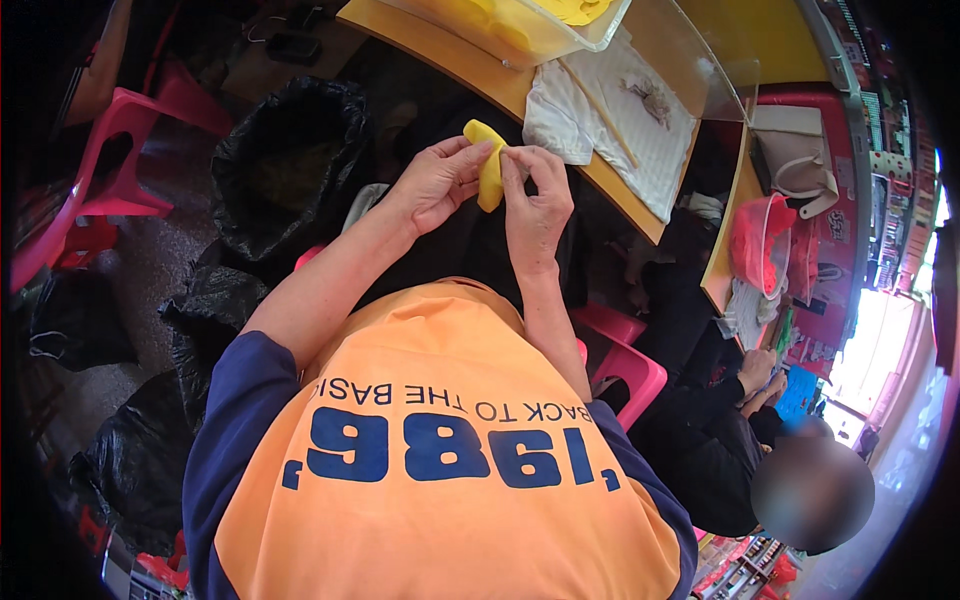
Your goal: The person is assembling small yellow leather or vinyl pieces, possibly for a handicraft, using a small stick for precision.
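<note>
A yellow piece of fruit flesh [488,168] is held up in front of my chest. My left hand [437,180] grips it from the left, fingers wrapped round its side. My right hand [537,203] pinches its right edge with thumb and fingertips. Both forearms rise from my orange shirt with dark blue sleeves. Straight beyond the hands is the edge of a wooden table [470,62], and on it stands a clear plastic tub [520,30] holding more yellow pieces.
A white cloth [610,115] with a wooden stick lies on the table. An open black rubbish bag [290,170] stands at my left, with more black bags [140,460] lower left. Pink plastic stools [125,150] are around. Another person in black [720,440] sits at the right.
</note>
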`<state>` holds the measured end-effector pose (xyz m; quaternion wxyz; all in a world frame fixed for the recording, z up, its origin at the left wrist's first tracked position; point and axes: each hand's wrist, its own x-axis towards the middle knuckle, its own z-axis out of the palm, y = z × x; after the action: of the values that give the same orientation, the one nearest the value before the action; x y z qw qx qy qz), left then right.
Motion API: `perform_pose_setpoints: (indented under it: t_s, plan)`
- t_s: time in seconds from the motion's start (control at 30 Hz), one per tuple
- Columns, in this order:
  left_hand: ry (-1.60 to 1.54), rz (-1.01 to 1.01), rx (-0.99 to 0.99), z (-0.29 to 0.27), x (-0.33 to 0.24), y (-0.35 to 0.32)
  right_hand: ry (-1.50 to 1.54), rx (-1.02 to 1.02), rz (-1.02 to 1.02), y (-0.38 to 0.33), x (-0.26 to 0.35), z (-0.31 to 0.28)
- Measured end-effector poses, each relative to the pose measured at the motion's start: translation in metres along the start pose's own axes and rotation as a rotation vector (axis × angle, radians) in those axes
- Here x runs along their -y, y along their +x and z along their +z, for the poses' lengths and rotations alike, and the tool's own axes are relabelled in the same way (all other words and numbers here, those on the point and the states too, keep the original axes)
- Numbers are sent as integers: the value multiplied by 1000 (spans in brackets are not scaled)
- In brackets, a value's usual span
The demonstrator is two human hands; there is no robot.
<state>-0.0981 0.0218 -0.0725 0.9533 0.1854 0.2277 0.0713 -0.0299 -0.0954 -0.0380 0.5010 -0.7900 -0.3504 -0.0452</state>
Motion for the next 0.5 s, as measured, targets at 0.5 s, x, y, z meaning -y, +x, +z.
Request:
perform_pose_setpoints:
  t_s: [0.5]
  plan:
    - [153,34,20,5,-1,-3,176,62,155,-6,5,-1]
